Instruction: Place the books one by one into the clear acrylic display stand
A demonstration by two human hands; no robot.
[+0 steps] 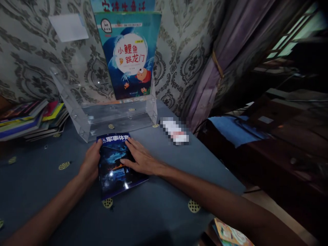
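Observation:
A glossy dark blue book with white Chinese lettering lies tilted on the blue tablecloth. My left hand grips its left edge, with the thumb near the top corner. Over its right side lies my right hand, the thumb on the cover and the fingers at the upper right edge. Just behind the book stands a clear acrylic rack with tiers. In its upper right part a teal picture book with a red fish leans upright, and another book shows behind it.
Stacked books lie at the left. A pixelated white item is right of the rack. A colourful book shows at the bottom edge. Beyond the table's right edge are a purple curtain and a blue cloth on dark furniture.

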